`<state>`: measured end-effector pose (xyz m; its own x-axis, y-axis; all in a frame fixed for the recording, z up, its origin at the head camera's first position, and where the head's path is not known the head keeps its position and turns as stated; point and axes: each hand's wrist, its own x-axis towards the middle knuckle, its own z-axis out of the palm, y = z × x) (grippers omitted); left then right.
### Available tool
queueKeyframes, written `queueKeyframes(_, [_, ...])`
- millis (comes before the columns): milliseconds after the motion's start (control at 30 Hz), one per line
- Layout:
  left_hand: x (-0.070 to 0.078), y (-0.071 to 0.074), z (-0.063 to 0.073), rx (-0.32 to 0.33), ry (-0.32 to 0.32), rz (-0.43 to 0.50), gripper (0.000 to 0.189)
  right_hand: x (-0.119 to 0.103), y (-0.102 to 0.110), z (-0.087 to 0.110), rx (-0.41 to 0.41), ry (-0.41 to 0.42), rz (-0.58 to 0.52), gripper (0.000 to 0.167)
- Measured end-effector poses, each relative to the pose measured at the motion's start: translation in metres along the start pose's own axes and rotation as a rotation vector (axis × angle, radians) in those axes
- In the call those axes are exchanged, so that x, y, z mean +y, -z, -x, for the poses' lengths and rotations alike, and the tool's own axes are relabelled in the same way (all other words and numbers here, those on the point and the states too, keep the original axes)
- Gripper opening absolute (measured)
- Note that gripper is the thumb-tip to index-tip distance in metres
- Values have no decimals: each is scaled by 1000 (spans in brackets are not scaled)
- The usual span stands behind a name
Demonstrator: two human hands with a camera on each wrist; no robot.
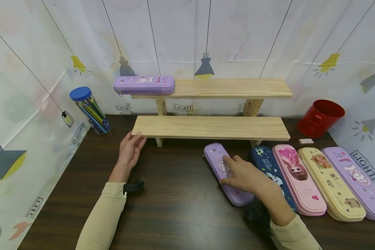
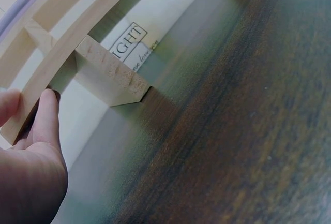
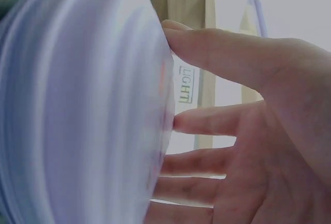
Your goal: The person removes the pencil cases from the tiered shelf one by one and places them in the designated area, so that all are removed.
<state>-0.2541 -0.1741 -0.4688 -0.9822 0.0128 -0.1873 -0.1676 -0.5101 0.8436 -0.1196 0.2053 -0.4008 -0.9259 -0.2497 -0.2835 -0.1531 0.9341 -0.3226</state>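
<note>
My left hand [image 1: 129, 152] pinches the left end of the lower board of a two-tier wooden shelf [image 1: 206, 127]. The left wrist view shows the thumb over the board's edge and a finger [image 2: 47, 115] beneath it. On the dark table, a purple zip pencil case [image 1: 215, 154] lies slanted in front of the shelf. My right hand [image 1: 248, 175] rests over its lid with fairly straight fingers. Up close, the right wrist view has the fingertips right at the lid of the case [image 3: 77, 110]. A second purple pencil case [image 1: 143, 85] lies at the left of the upper board, overhanging its end.
On the right lie a navy pencil case [image 1: 265, 163], a pink one [image 1: 300, 187], a yellow one [image 1: 334, 189] and another purple one [image 1: 360, 177]. Behind them are a white eraser [image 1: 306, 141] and a red bucket [image 1: 318, 119]. A blue-lidded tub of pencils [image 1: 92, 113] stands back left.
</note>
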Motion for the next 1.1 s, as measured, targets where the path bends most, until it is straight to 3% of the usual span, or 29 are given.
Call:
queueKeyframes(233, [2, 3, 0, 3, -1, -3, 58, 9, 8, 10, -40, -43, -63, 74])
queueKeyframes(667, [3, 8, 2, 23, 7, 11, 60, 12, 17, 21, 19, -144, 65, 61])
queueKeyframes(833, [2, 7, 2, 19, 2, 8, 59, 16, 19, 23, 29, -133, 50, 60])
queueKeyframes(1100, [0, 2, -1, -11, 1, 8, 61, 17, 27, 24, 160, -68, 46, 63])
